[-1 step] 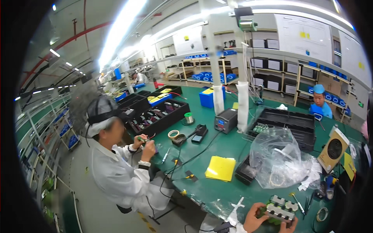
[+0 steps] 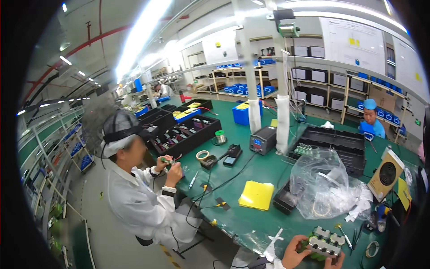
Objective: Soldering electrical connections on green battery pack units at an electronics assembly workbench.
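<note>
At the lower right, a small battery pack [image 2: 326,244] with green cells and silver metal strips is held just at the bench's near edge. My left hand [image 2: 295,253] wraps its fingers round the pack's left end. At the lower right corner of the pack, my right hand [image 2: 334,261] grips it, partly cut off by the picture's lower edge. A white-handled tool [image 2: 345,236] lies just right of the pack, beside dark tweezers [image 2: 356,236]. A roll of tape [image 2: 371,249] rests further right.
Beyond my hands lie a clear plastic bag [image 2: 318,184], yellow sheets [image 2: 255,195] and an open black case [image 2: 333,145]. A speaker-like box [image 2: 385,174] stands at right. A co-worker [image 2: 143,188] sits at left, near a soldering station [image 2: 263,140] and cables; another person [image 2: 371,119] is at far right.
The whole view has shifted slightly. Both hands keep the same hold on the battery pack.
</note>
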Demonstrator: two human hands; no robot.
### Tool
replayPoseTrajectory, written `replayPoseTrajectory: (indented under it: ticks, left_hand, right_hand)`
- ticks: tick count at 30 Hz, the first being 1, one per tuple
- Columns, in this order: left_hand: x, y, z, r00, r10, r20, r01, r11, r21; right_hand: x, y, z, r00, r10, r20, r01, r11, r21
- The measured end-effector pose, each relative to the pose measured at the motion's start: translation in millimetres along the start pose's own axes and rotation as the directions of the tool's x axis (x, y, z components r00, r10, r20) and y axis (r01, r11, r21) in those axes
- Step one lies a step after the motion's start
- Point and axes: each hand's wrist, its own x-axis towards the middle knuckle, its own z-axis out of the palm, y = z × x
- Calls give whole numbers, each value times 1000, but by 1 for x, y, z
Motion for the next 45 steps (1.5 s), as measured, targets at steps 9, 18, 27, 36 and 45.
replayPoseTrajectory:
  ticks: [9, 18, 27, 36, 45]
  left_hand:
    - [7, -8, -11, 986, -95, 135, 130, 951, -282]
    - [25, 12, -15, 946, -284, 154, 318, 902, -292]
    - [24, -2, -33, 941, -183, 284, 266, 920, -287]
    - [32, 2, -37, 901, -241, 360, 366, 868, -336]
    - [22, 36, -60, 943, -333, 14, 332, 942, 37]
  right_hand:
    - [22, 37, -35, 988, -36, 150, 34, 999, 15]
    - [38, 23, -52, 968, -73, 240, 73, 997, 11]
    - [31, 7, -46, 987, -55, 149, 50, 998, 35]
    - [57, 11, -35, 964, -33, 265, -1, 992, 128]
    - [49, -16, -62, 950, 47, 309, -61, 998, 35]
